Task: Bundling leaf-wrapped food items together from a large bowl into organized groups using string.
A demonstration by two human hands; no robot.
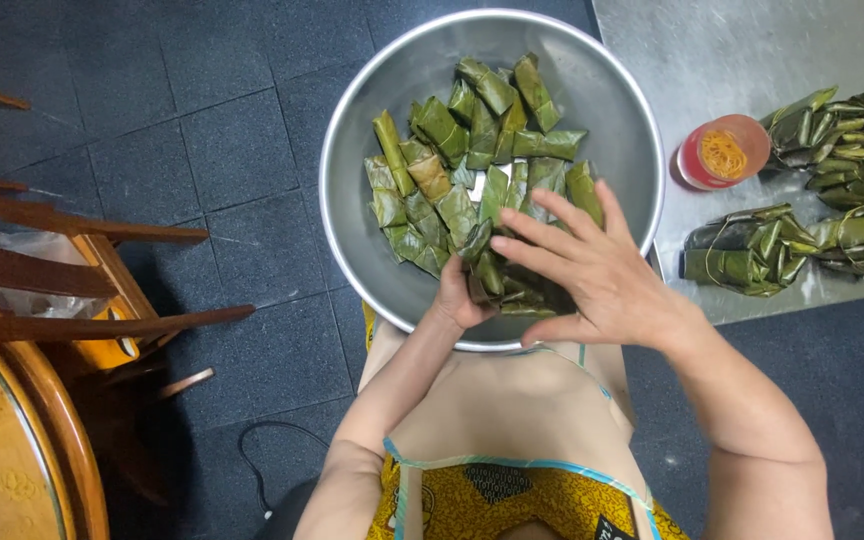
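Dozens of leaf parcels (452, 190) loose in the bowl (352, 200), only a few tied bundles (752, 260) on the worktop (672, 60), so mostly untied. Right hand (602, 275) hovers spread; left hand (457, 300) grips one, grip partly hidden.

The far rim and left wall of the steel bowl (352, 215) are left bare, so room is offered there. Its middle is filled by leaf-wrapped parcels (452, 170), and the near right part is covered by the right hand (592, 265) and left hand (457, 300). On the bench (672, 50) at right, passage is blocked by a red cup (722, 152) and tied leaf bundles (752, 255); its far part lies open. At left, wooden chairs (72, 260) crowd the floor (182, 110).
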